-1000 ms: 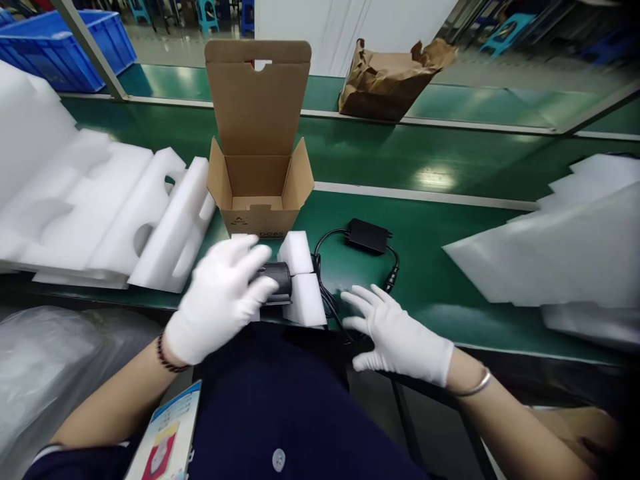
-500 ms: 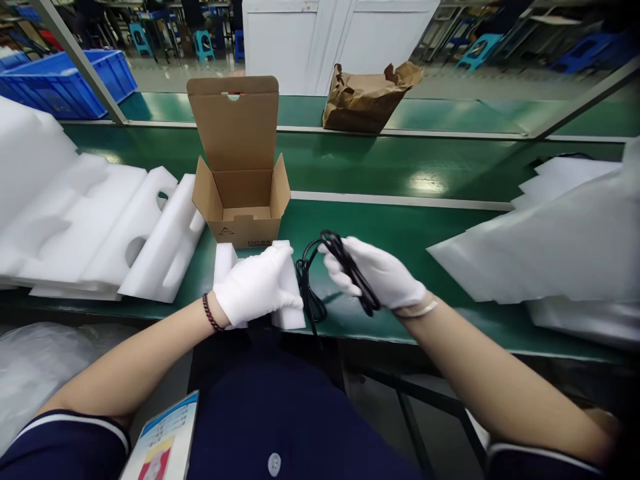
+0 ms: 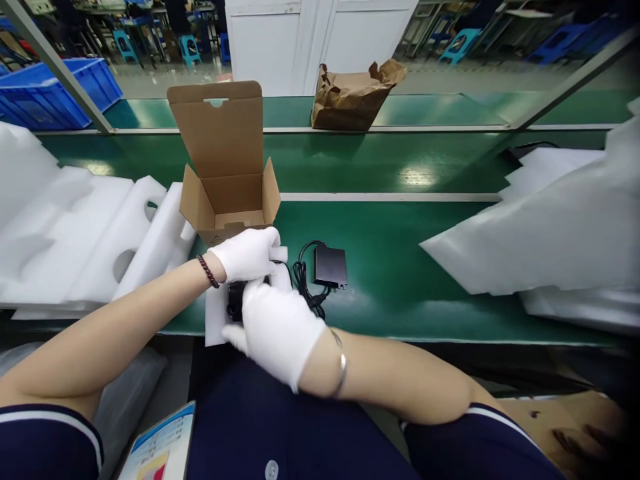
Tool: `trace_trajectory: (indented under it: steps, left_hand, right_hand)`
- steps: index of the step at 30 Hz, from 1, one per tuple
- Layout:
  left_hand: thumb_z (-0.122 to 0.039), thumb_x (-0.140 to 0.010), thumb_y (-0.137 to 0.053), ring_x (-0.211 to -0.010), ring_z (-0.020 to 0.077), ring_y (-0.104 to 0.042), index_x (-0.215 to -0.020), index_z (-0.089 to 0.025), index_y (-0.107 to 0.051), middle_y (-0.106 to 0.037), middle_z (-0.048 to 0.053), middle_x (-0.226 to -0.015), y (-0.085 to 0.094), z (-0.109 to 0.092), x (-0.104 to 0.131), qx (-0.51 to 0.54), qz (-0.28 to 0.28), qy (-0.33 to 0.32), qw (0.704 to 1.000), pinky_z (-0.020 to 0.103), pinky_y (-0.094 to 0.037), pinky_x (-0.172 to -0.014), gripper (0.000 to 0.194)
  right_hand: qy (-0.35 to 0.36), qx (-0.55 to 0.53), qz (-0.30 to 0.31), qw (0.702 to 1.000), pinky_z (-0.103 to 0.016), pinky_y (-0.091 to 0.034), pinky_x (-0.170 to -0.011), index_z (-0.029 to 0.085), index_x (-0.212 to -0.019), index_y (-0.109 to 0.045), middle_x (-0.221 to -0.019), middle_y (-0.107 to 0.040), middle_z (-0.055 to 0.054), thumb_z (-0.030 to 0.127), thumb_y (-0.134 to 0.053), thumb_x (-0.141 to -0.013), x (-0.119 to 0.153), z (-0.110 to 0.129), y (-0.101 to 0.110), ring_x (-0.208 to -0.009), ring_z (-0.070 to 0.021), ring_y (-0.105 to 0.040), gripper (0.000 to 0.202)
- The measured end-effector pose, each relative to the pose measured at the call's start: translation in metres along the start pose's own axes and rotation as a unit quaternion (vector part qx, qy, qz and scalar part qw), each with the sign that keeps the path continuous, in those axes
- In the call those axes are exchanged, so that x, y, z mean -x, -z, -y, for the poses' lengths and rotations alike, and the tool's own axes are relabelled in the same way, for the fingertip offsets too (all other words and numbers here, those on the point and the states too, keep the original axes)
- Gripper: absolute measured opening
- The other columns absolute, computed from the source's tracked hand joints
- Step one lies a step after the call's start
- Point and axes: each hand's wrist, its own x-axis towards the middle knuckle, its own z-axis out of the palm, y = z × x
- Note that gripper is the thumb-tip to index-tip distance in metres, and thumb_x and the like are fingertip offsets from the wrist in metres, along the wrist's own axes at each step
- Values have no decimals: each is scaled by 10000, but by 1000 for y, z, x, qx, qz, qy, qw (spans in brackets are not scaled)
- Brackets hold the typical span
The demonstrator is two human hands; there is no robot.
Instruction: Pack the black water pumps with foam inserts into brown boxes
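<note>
A white foam insert lies at the table's front edge, before the open cardboard box. My left hand, white-gloved, is closed with its fingers bent over the foam's far right part. My right hand, gloved too, reaches across the foam's middle, thumb toward its left wall. Under it a bundled black cable shows in the foam's hollow; my right fingers close round it, partly hidden. Just right of the foam lies a black power adapter with its coiled cord.
The open cardboard box stands behind the foam. More foam pieces are piled left, white foam sheets right. A crumpled paper bag and a blue crate are at the back. A person's head shows at lower right.
My right hand has carried the black cable bundle left and down into the foam. The adapter now shows on the table. My left hand has shifted slightly up along the foam.
</note>
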Motion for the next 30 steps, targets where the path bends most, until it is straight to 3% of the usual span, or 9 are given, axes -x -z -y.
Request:
trace_trajectory:
  steps: [3,6,8,11,14,20,23,27,30]
  left_hand:
    - [-246,-780,-554,-900,230,-669,-979,-234,-542,-728,23,-1013,-6,1,-1,22,-8,0,1000,299,-444,-640,200]
    - [-232,-771,-584,-912,205,-683,-949,-232,-530,-749,-3,-963,-11,7,-5,109,5,6,994,284,-476,-687,186]
    - [-228,-770,-584,-859,194,-696,-960,-236,-528,-753,-18,-876,-14,9,-6,150,13,23,988,276,-486,-676,198]
    - [-235,-794,-567,-810,214,-708,-981,-222,-548,-749,29,-875,-21,4,-4,114,-2,63,992,292,-505,-667,188]
    - [-250,-889,-482,-873,281,-713,-1046,-197,-591,-735,120,-950,-29,-6,2,-39,-35,64,997,362,-529,-727,198]
    - [-186,-886,-462,-901,321,-713,-1016,-199,-693,-738,136,-937,-28,-14,0,-135,11,15,991,396,-535,-748,266]
    - [-238,-882,-512,-905,304,-707,-891,-209,-723,-743,95,-920,-26,-5,0,-131,-19,-1,991,393,-541,-763,213]
    - [-367,-891,-601,-1117,261,-649,-921,-210,-739,-717,64,-1173,-33,11,18,-28,-177,-43,983,395,-518,-975,211]
    - [-397,-944,-550,-1267,227,-573,-1086,-202,-706,-639,79,-1348,-49,26,50,63,-358,-18,931,393,-433,-1127,287]
  right_hand:
    - [39,-24,-62,997,-335,-441,-704,145,-904,-669,-882,-669,-120,486,-501,-939,8,-30,6,-892,-270,-623,382]
    - [-75,-190,-122,971,-303,-426,-770,175,-876,-637,-946,-665,-78,373,-392,-981,-16,-88,-9,-889,-193,-591,333]
    - [-26,-367,-80,926,-271,-426,-774,191,-984,-607,-1034,-647,-46,446,-452,-962,-42,-119,-34,-903,-161,-565,300]
    - [11,-558,4,830,-233,-352,-580,193,-921,-544,-802,-548,18,597,-508,-911,-70,-137,-72,-646,-105,-437,405]
    - [-12,-605,0,796,-229,-291,-522,191,-923,-539,-724,-468,45,644,-567,-861,-72,-135,-88,-577,-89,-350,458]
    - [-113,-469,-7,876,-284,-444,-724,190,-1290,-479,-1056,-649,-56,590,-473,-941,-13,-121,-68,-831,-156,-588,531]
    - [-117,-337,30,934,-300,-423,-734,207,-1138,-570,-892,-685,-29,549,-456,-966,21,-106,-62,-789,-172,-614,400]
    - [-85,-229,-96,965,-282,-383,-652,208,-767,-568,-720,-657,-26,461,-435,-989,47,-77,-60,-653,-148,-584,363]
    - [15,-158,-154,975,-293,-372,-621,205,-717,-602,-692,-663,-50,416,-416,-996,56,-63,-58,-640,-156,-592,397]
